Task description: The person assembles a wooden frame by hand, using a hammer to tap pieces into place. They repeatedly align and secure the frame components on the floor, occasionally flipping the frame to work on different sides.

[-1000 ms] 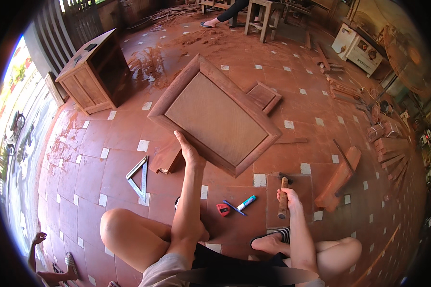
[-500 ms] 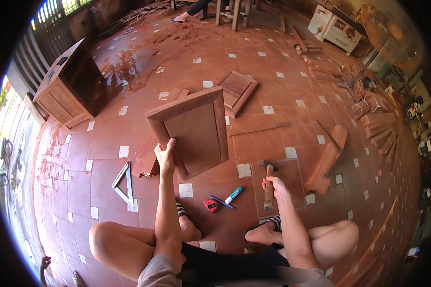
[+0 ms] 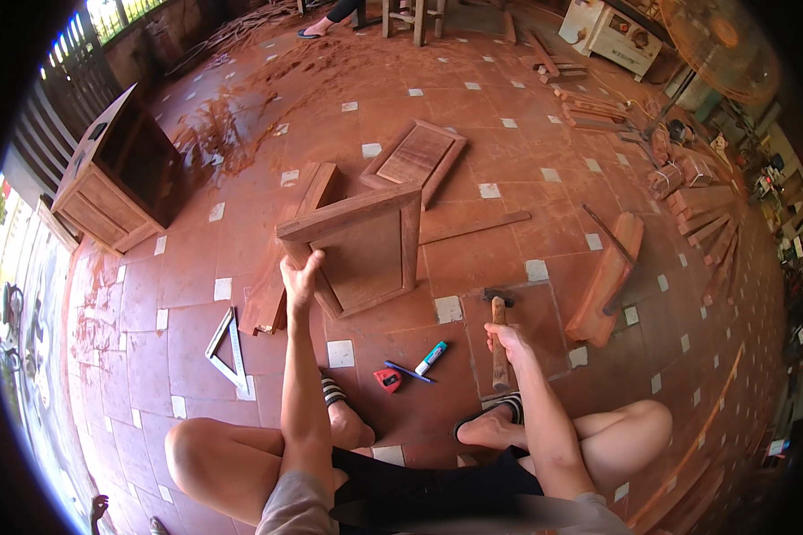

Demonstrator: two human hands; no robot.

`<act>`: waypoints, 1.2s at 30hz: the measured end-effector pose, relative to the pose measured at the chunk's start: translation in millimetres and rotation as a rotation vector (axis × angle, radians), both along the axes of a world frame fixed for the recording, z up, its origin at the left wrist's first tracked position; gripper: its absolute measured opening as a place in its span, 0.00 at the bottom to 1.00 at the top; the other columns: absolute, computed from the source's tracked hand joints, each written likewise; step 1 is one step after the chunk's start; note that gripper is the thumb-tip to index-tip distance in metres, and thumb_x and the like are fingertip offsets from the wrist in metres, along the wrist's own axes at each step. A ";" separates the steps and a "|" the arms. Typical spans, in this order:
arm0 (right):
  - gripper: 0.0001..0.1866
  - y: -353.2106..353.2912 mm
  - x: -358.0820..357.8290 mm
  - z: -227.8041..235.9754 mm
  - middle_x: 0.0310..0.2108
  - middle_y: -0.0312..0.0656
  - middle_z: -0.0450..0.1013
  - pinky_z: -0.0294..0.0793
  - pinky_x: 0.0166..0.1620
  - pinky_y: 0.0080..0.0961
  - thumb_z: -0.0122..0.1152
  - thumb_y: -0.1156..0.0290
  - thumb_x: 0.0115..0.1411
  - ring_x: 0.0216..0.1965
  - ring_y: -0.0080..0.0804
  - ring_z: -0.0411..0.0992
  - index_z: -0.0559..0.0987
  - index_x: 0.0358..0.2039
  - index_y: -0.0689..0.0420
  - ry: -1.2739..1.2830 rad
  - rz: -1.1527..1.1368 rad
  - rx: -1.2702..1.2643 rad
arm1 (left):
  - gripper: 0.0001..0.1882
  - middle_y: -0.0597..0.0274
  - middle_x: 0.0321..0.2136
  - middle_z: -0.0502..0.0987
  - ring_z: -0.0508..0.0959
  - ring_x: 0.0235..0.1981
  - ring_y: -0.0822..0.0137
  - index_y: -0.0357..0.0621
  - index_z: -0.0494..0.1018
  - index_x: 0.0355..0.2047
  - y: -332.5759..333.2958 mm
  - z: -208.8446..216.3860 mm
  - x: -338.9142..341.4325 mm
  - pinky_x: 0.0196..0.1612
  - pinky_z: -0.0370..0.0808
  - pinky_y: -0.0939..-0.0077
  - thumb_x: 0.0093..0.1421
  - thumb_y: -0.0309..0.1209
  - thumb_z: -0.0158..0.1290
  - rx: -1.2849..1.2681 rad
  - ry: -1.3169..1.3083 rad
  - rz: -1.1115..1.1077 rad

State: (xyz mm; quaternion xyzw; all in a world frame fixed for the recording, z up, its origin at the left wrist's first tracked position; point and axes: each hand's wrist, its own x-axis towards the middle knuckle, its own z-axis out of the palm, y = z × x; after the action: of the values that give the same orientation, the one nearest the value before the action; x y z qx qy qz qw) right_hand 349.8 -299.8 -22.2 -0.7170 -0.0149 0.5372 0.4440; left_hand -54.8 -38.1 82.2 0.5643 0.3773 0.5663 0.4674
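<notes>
My left hand (image 3: pixel 301 276) grips a framed wooden panel (image 3: pixel 363 259) by its left side, thumb on the face. The panel stands tilted in front of me; whether its lower edge touches the floor, I cannot tell. My right hand (image 3: pixel 507 340) is closed round the wooden handle of a hammer (image 3: pixel 498 312), its dark head pointing away from me. Between my feet and the panel lie a red tape measure (image 3: pixel 388 380), a blue pen (image 3: pixel 410 372) and a green-and-white marker (image 3: pixel 431 358). Partly behind the panel rests a thick timber piece (image 3: pixel 263 299).
Another framed panel (image 3: pixel 417 159) lies farther off, near a thin strip (image 3: pixel 477 226). A set square (image 3: pixel 227 352) is at left, a wooden cabinet (image 3: pixel 116 192) beyond it. At right lie a timber block (image 3: pixel 605 285) and stacked wood (image 3: pixel 700 214). A person's foot (image 3: pixel 317 29) shows far back.
My left hand has lowered the panel and tilted it, so more of the timber behind it shows. The hammer stays in my right hand, almost in place. The whole view has shifted slightly.
</notes>
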 end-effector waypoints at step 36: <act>0.05 254.0 -254.2 318.9 0.28 0.55 0.80 0.84 0.35 0.48 0.59 0.72 0.65 0.34 0.53 0.84 0.79 0.38 0.59 -1.665 1.192 0.824 | 0.25 0.63 0.41 0.85 0.82 0.43 0.72 0.35 0.79 0.49 10.2 61.2 -5.8 0.51 0.79 0.71 0.54 0.33 0.75 -0.034 -0.176 -0.242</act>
State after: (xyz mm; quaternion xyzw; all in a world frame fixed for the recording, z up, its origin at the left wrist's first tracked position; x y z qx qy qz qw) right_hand 95.6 -45.7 296.8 -0.5296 -0.8305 -0.0318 0.1699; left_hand -60.6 -27.9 143.5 0.5459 0.2735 0.5466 0.5731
